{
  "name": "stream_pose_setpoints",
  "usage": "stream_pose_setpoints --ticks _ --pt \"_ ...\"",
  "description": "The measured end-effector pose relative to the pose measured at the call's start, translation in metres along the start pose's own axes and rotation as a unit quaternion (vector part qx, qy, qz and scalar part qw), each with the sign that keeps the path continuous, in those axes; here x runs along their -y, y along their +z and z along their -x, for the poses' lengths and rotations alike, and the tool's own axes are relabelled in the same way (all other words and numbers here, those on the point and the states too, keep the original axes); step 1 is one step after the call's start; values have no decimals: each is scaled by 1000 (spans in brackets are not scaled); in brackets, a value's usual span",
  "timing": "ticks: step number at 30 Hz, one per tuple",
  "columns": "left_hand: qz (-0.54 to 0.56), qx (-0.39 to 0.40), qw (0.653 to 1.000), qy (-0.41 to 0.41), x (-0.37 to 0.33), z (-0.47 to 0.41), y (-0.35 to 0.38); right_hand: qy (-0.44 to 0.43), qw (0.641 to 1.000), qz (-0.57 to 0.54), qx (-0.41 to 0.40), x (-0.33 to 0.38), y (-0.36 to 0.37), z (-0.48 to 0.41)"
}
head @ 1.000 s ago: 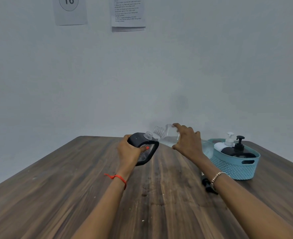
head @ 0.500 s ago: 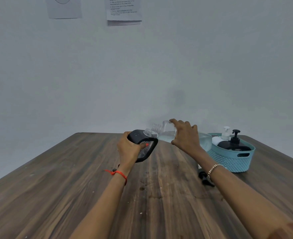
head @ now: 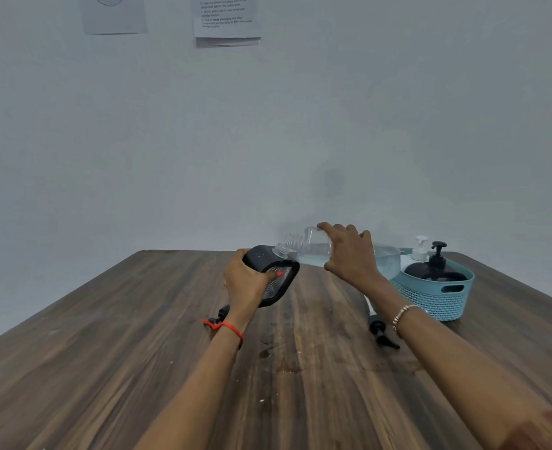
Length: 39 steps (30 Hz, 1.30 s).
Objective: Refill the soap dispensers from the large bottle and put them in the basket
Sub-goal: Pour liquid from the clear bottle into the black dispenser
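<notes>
My left hand (head: 247, 284) grips a black soap dispenser (head: 273, 271) with no pump, tilted, its clear threaded neck pointing up and right. My right hand (head: 349, 254) holds the large clear bottle (head: 313, 250) on its side, its open neck just above the dispenser's neck. Clear liquid lies in the bottle's lower part. The teal basket (head: 443, 297) stands at the right, holding a white dispenser (head: 419, 251) and a black dispenser (head: 435, 269), both with pumps.
A black pump head with its tube (head: 380, 329) lies on the wooden table (head: 138, 368) under my right forearm. Another small black part (head: 222, 315) lies behind my left wrist. Wet spots mark the table's middle. Two papers hang on the wall.
The view has tilted down, so hands and basket sit slightly higher in frame. Both hands keep their hold; the bottle's neck stays over the dispenser's neck.
</notes>
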State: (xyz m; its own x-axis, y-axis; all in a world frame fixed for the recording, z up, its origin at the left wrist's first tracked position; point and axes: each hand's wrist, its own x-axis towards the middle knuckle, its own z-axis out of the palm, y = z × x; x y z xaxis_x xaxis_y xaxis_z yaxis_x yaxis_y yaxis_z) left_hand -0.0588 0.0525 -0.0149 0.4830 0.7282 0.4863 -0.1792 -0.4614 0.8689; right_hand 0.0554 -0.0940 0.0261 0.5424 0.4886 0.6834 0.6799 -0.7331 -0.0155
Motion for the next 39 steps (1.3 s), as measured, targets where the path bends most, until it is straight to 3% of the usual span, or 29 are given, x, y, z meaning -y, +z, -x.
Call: stream_pose_setpoints --ticks 39 --pt "25 -14 998 -52 1 5 -1 -38 998 42 12 5 -5 -7"
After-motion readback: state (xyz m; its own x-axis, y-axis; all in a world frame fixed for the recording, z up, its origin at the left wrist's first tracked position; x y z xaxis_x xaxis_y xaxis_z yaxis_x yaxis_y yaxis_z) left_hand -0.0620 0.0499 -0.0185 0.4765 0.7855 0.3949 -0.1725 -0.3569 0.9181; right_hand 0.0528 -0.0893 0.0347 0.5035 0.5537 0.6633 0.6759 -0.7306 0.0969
